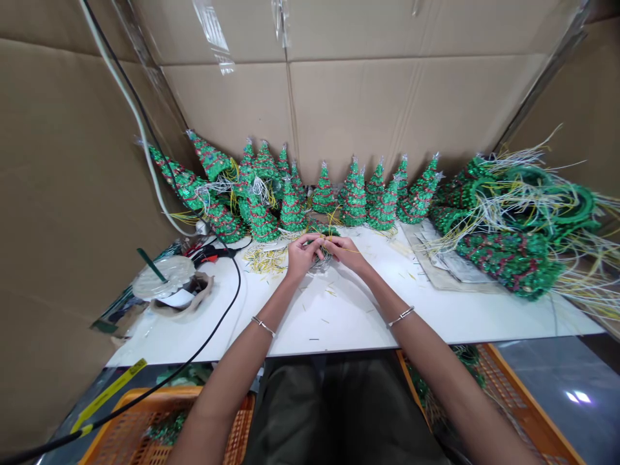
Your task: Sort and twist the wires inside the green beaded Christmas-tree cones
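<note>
My left hand (302, 256) and my right hand (345, 250) meet over the middle of the white table (310, 323). Both are closed, fingertips pinched together on thin yellow wires (331, 217) that stick out above and beside the fingers. Just behind and under the hands, a small green tinsel Christmas tree (323, 228) seems to lie on its side, mostly hidden by them. Below the fingers shows a bundle of pale wires (320, 266). Left of my left hand is a heap of yellow and white wire clippings (265, 260).
Several finished-looking tinsel trees (353, 197) line the cardboard wall (349, 97). More trees with long loose wires (513, 258) pile up at right. A spool (162, 278), red-handled tool (208, 258) and black cable (232, 297) occupy the left. Orange baskets (130, 413) stand below the table edge.
</note>
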The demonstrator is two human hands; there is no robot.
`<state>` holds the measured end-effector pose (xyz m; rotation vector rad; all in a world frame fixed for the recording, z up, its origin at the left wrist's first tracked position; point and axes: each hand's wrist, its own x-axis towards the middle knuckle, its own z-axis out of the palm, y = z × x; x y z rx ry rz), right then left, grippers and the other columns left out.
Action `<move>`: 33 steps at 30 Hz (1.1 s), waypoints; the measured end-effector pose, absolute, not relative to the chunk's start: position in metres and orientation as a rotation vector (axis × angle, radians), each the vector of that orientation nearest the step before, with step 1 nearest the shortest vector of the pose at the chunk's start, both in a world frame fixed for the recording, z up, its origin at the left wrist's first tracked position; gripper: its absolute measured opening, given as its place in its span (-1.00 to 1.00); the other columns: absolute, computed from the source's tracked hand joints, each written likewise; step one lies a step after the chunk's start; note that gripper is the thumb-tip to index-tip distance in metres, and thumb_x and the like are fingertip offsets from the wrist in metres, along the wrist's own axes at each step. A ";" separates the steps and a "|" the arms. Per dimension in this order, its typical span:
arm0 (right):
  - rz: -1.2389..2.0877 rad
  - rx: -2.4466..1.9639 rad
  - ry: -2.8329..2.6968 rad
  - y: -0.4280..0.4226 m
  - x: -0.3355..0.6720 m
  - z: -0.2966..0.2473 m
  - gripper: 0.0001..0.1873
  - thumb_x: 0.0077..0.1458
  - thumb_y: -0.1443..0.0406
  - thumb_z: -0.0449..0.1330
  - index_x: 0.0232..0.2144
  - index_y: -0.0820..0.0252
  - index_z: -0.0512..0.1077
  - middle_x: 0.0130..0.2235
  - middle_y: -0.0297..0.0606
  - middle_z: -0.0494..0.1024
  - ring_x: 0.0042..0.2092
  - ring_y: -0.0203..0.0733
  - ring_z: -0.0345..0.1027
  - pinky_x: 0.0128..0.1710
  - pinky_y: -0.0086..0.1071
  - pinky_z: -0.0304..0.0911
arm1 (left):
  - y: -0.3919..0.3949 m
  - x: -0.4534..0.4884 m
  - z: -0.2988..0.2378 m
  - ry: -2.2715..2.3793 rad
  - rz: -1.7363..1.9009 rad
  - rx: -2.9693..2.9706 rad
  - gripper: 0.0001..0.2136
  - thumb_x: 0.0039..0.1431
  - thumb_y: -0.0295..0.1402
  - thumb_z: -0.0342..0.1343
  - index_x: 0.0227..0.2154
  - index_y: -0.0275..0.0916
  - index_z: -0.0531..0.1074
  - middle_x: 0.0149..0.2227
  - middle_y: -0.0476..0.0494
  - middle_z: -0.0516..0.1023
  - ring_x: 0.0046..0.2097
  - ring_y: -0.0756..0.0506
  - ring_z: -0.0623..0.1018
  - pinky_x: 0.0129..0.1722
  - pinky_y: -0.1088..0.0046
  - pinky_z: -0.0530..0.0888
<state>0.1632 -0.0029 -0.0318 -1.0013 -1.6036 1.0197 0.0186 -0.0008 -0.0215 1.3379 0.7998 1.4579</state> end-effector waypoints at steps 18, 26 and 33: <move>0.978 -1.000 -1.298 -0.018 0.147 -0.025 -0.55 0.02 -0.06 0.15 -0.34 0.23 0.45 -0.57 -0.42 0.23 -0.58 -0.38 0.04 -0.61 -0.44 -0.01 | -0.005 0.020 -0.017 0.848 1.473 1.178 -0.68 -0.16 -0.16 0.35 -0.45 -0.32 0.50 -0.66 0.00 0.45 -0.66 0.07 0.37 -0.68 0.59 0.16; 0.962 -0.947 -1.239 -0.019 0.144 -0.023 -0.57 -0.02 -0.02 0.20 -0.30 0.21 0.45 -0.60 -0.45 0.22 -0.58 -0.38 0.01 -0.61 -0.44 -0.01 | -0.003 0.019 -0.019 0.862 1.479 1.119 -0.64 -0.18 -0.14 0.35 -0.41 -0.32 0.49 -0.69 0.06 0.39 -0.68 0.11 0.28 -0.69 0.59 0.12; 0.898 -0.931 -1.338 -0.018 0.148 -0.026 -0.63 -0.01 0.04 0.22 -0.30 0.21 0.50 -0.58 -0.44 0.19 -0.53 -0.36 0.02 -0.54 -0.43 -0.01 | -0.001 0.017 -0.022 0.890 1.554 1.098 -0.66 -0.19 -0.14 0.36 -0.42 -0.28 0.49 -0.57 0.07 0.41 -0.64 0.15 0.26 -0.67 0.60 0.14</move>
